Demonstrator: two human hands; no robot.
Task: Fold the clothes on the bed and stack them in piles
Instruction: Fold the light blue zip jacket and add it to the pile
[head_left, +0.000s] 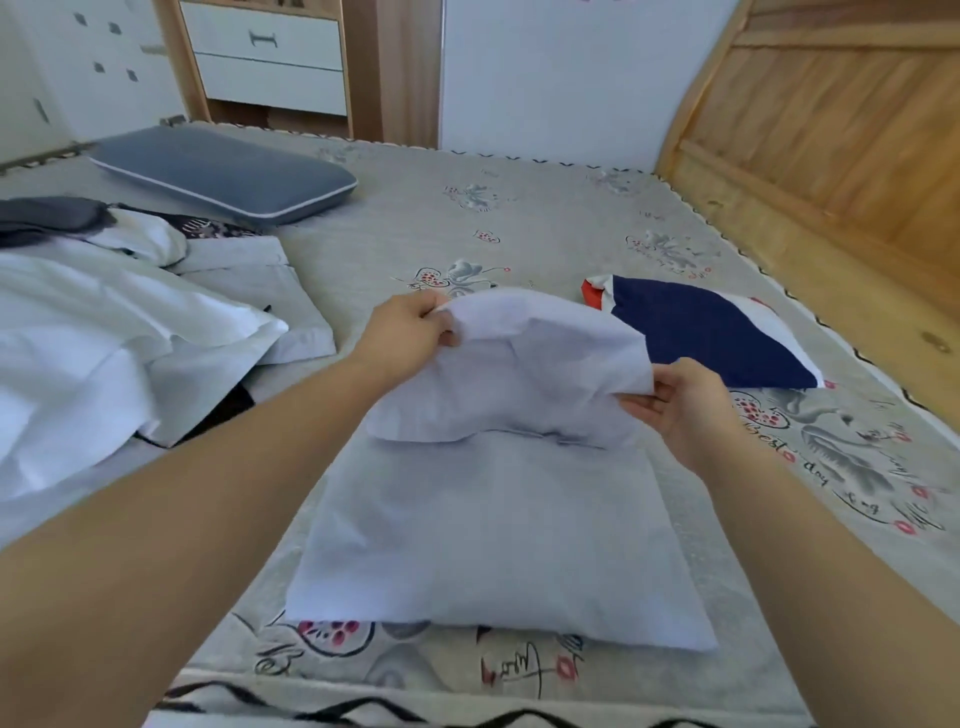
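A pale lilac-white garment (498, 525) lies flat on the bed (519, 223) in front of me, its far part lifted and curling back toward me. My left hand (410, 327) pinches the lifted edge at its left corner. My right hand (680, 400) pinches the same edge at its right corner. A folded navy, white and red garment (711, 332) rests just beyond my right hand. A heap of unfolded white and grey clothes (104, 332) covers the left side of the bed.
A grey-blue pillow (223, 171) lies at the far left of the bed. A wooden headboard (831, 135) rises on the right. White drawers (270, 57) stand beyond the bed. The patterned sheet shows bare between the pillow and the navy garment.
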